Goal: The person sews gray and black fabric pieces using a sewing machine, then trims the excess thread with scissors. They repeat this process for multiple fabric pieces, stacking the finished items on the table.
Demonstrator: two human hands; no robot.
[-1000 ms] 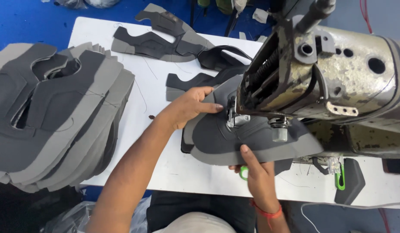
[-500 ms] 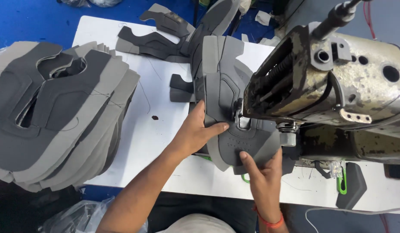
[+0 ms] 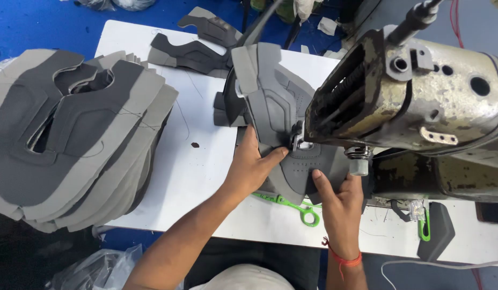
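Note:
A grey shoe-upper piece (image 3: 276, 102) lies under the head of an old sewing machine (image 3: 420, 102), its far end pointing away from me. My left hand (image 3: 251, 166) presses flat on the piece's left side, fingertips close to the presser foot (image 3: 301, 140). My right hand (image 3: 339, 201), with a red band at the wrist, holds down the near perforated end of the piece just below the needle area.
A tall stack of grey cut upper panels (image 3: 72, 134) fills the left of the white table (image 3: 200, 177). Loose dark pieces (image 3: 187, 53) lie at the back. Green thread snips (image 3: 292, 207) rest by the front edge, another green-handled tool (image 3: 423, 225) at right.
The grey piece has swung from lying crosswise to pointing away from me under the machine. Both hands shifted with it, the left sliding nearer the presser foot.

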